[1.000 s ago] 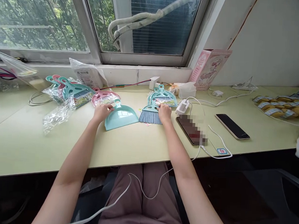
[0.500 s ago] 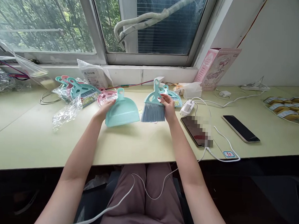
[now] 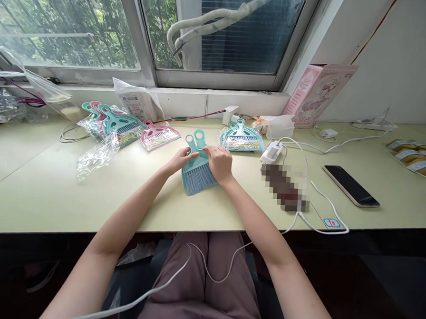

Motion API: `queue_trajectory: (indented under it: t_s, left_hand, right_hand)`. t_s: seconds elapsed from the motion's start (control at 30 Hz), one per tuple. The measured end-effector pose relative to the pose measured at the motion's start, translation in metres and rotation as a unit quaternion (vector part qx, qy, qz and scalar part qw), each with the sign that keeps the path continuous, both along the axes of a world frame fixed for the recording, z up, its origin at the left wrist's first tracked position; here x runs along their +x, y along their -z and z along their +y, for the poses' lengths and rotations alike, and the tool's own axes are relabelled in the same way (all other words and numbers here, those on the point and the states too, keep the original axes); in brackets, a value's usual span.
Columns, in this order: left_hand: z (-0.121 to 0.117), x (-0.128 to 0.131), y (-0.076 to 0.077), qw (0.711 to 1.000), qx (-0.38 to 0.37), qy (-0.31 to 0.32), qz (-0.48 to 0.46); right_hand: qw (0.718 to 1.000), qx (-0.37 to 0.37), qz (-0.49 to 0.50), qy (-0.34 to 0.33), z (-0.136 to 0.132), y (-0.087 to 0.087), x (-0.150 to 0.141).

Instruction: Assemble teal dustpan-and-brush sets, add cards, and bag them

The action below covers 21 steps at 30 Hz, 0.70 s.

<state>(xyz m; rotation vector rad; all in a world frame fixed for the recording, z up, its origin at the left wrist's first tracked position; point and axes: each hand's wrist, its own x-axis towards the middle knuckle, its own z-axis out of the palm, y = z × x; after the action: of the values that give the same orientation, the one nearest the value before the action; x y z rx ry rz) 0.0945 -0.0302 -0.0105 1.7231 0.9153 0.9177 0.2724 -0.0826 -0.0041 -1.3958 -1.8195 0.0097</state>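
A small teal brush (image 3: pixel 198 175) lies stacked on a teal dustpan whose looped handle (image 3: pixel 199 139) sticks out at the far end, in the middle of the pale green table (image 3: pixel 54 194). My left hand (image 3: pixel 179 158) grips the left side of the pair near the handles. Over the right side my right hand (image 3: pixel 219 162) is closed, pressing the brush onto the pan. The dustpan's body is mostly hidden under the brush and my hands.
Wrapped teal and pink brush sets (image 3: pixel 118 126) and loose cellophane (image 3: pixel 97 156) lie at the left, another wrapped teal set (image 3: pixel 241 139) behind my hands. Two phones (image 3: pixel 350 186), a charger with white cables (image 3: pixel 272 153), a pink box (image 3: pixel 318 93) and packaged snacks (image 3: pixel 413 155) sit at the right.
Both hands lifted the dustpan and the brush off the table, brought them together and set the brush onto the dustpan at the middle.
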Motion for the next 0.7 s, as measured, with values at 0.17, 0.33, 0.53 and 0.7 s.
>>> queue_trajectory:
  t_s: [0.17, 0.33, 0.53, 0.7]
  left_hand:
    - [-0.004, 0.003, -0.003, 0.998, 0.035, -0.051, 0.012]
    - [-0.014, 0.004, -0.015, 1.0, 0.019, -0.003, -0.014]
    - [-0.016, 0.006, -0.016, 0.999, 0.0, -0.012, -0.036]
    - [-0.013, 0.006, -0.014, 0.997, 0.031, -0.062, -0.035]
  right_hand:
    - [0.997, 0.035, -0.068, 0.033, 0.0, -0.005, 0.003]
    - [0.996, 0.024, -0.051, 0.063, 0.006, -0.004, 0.012]
    - [0.996, 0.02, -0.03, 0.083, 0.009, -0.004, 0.017]
    - [0.996, -0.016, 0.059, 0.065, 0.009, -0.008, 0.015]
